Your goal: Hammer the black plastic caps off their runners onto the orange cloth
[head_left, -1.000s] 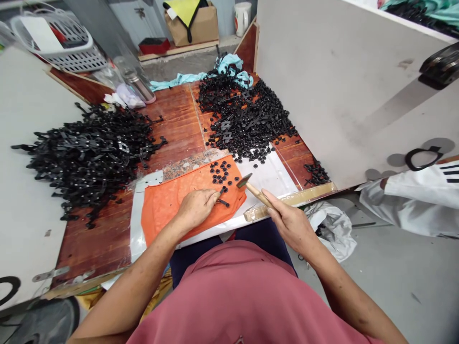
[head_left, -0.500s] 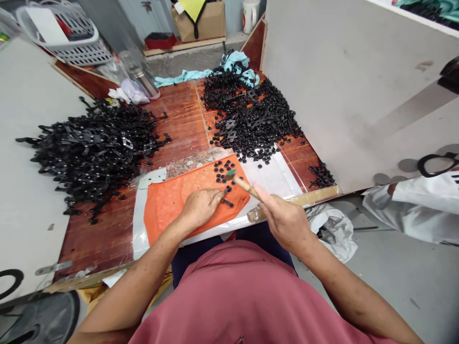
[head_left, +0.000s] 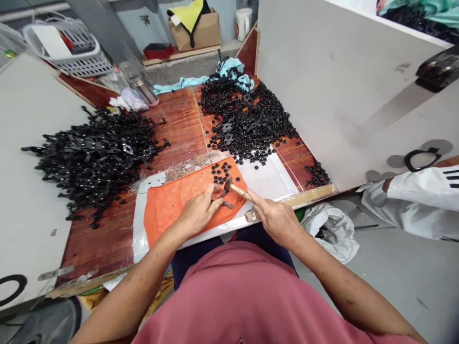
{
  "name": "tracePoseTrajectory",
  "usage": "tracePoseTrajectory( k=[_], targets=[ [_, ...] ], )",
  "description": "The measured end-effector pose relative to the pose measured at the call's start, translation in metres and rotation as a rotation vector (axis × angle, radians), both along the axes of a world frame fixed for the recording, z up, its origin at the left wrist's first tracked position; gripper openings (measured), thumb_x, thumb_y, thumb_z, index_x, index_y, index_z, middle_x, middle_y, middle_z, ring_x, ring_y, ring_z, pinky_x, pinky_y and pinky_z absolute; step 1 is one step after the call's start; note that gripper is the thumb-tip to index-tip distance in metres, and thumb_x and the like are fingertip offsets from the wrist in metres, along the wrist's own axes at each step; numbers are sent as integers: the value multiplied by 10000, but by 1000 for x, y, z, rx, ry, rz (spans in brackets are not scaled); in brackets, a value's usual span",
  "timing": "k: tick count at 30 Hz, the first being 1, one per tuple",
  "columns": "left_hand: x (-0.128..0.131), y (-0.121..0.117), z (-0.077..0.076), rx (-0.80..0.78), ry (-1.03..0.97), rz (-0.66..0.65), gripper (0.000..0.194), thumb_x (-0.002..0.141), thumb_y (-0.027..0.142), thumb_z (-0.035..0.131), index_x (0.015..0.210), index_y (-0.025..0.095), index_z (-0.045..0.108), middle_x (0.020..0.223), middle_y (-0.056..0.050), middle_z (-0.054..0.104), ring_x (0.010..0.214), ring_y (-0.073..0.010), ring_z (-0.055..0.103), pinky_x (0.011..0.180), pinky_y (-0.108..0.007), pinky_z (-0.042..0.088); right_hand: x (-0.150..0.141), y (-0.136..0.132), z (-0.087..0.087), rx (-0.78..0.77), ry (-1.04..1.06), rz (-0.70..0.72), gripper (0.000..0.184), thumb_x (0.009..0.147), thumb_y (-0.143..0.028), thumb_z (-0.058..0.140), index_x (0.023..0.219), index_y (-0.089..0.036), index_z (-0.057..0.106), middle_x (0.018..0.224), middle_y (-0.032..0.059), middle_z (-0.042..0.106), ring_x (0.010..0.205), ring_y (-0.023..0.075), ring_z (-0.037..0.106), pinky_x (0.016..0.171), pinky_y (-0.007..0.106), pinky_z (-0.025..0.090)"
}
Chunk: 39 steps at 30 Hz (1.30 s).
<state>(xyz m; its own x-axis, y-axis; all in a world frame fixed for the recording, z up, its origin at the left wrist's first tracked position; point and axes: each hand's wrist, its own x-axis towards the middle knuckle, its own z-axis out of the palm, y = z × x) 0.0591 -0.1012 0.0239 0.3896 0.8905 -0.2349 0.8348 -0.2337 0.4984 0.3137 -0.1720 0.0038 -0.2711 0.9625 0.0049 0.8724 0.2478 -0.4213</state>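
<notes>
My right hand (head_left: 278,217) is closed round the wooden handle of a small hammer (head_left: 239,191). The hammer's head is down at the end of a black plastic strap part (head_left: 226,203), close to my left fingertips. With thumb and fingers, my left hand (head_left: 199,210) pinches that part against an orange cloth (head_left: 168,205). Small round black caps (head_left: 219,173) lie loose on the cloth just beyond the hammer head. Exactly how the head meets the part is too small to make out.
A heap of black strap parts (head_left: 96,153) is on the left of the wooden table (head_left: 175,112). Another pile of small black pieces (head_left: 251,119) lies at the back right. A grey panel (head_left: 340,91) stands on the right, with a white bag (head_left: 333,234) below it.
The hammer head has come down from above the cloth onto the area of the black part. My left fingers have shifted slightly on the part. The view has moved a little.
</notes>
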Motion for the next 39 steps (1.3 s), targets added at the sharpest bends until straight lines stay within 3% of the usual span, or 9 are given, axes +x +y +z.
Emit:
tracePoseTrajectory(
  k=[2, 5, 9, 12, 16, 22, 39],
  targets=[
    [-5, -6, 1, 23, -127, -34, 473, 1017, 381, 469, 1464, 224, 473, 1203, -89, 746, 1007, -236, 719, 846, -336, 534, 3, 0, 1, -2, 142, -30, 545, 1081, -258, 439, 1625, -280, 402, 1105, 77, 798, 906, 237, 768, 811, 325, 582],
    [-11, -12, 2, 102, -233, -82, 414, 1038, 336, 417, 1420, 265, 560, 1328, -65, 713, 1137, -212, 699, 959, -330, 538, 12, -2, 2, 28, 358, -131, 539, 1077, -267, 435, 1615, -281, 422, 1326, 64, 736, 1071, 219, 751, 929, 309, 575],
    [-7, -10, 6, 221, -103, 69, 377, 1046, 347, 407, 1321, 236, 640, 1233, -70, 763, 1111, -238, 723, 935, -334, 548, 25, -7, -4, 37, 423, -230, 532, 1060, -278, 458, 1592, -293, 462, 1507, 38, 607, 1243, 227, 685, 1003, 310, 561],
    [6, -4, 7, 240, 112, 156, 377, 1050, 364, 389, 1285, 212, 643, 1141, -95, 785, 1028, -279, 745, 840, -350, 548, 31, -12, -12, 0, 355, -261, 525, 1052, -284, 465, 1576, -290, 490, 1439, 58, 660, 1212, 257, 705, 1003, 356, 570],
    [24, 3, 6, 247, 272, 157, 361, 1058, 312, 336, 1220, 198, 638, 1026, -94, 790, 964, -273, 748, 802, -335, 520, 31, -16, -19, -55, 291, -298, 517, 1050, -299, 464, 1565, -281, 507, 1351, 72, 717, 1170, 285, 726, 948, 385, 595],
    [37, 8, 4, 230, 310, 153, 347, 1062, 321, 340, 1234, 199, 616, 1036, -101, 786, 957, -265, 745, 778, -319, 498, 30, -14, -23, -64, 309, -323, 510, 1047, -288, 460, 1552, -254, 525, 1352, 77, 717, 1195, 284, 714, 956, 385, 588],
    [43, 12, 4, 226, 470, 85, 416, 1060, 360, 309, 1169, 211, 682, 1026, -135, 775, 910, -317, 742, 686, -336, 472, 31, -13, -26, -47, 280, -286, 504, 1050, -274, 453, 1547, -248, 531, 1331, 86, 731, 1176, 279, 723, 982, 402, 582]
  ],
)
